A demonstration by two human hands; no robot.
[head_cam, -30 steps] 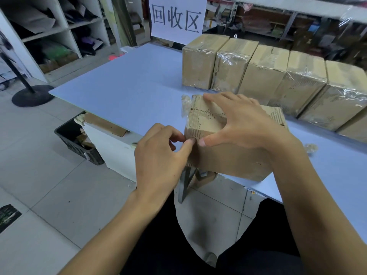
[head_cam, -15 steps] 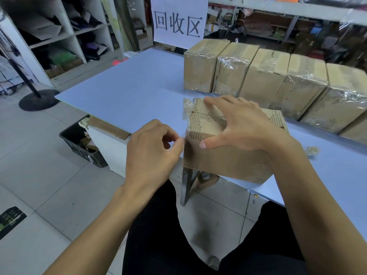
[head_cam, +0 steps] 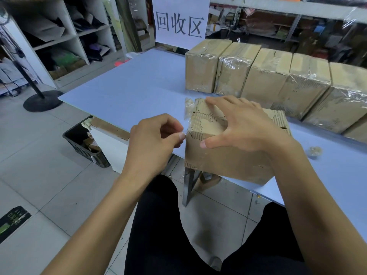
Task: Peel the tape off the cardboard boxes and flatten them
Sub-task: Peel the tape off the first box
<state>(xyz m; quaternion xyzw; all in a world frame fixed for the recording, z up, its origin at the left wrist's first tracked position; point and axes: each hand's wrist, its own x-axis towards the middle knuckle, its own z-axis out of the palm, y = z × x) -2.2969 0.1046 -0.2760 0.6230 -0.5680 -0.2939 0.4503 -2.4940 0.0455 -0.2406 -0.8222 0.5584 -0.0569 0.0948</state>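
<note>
A torn brown cardboard box [head_cam: 224, 161] sits at the near edge of the light blue table [head_cam: 139, 92], partly overhanging it. My right hand [head_cam: 242, 126] lies spread over the box's top, thumb on the front face, holding it down. My left hand [head_cam: 155, 139] is just left of the box's near corner and pinches a strip of clear tape [head_cam: 187, 116] that runs up along the box's left edge, its loose crumpled end at the top corner.
A row of several taped cardboard boxes [head_cam: 270, 76] stands behind. A small tape ball [head_cam: 315, 150] lies on the table at right. A black bin [head_cam: 85, 141] sits on the floor under the table's left edge, a stand base [head_cam: 42, 101] farther left, shelves behind.
My left hand has drawn leftward away from the box corner, pulling the tape off with it. My right hand stays spread on the box.
</note>
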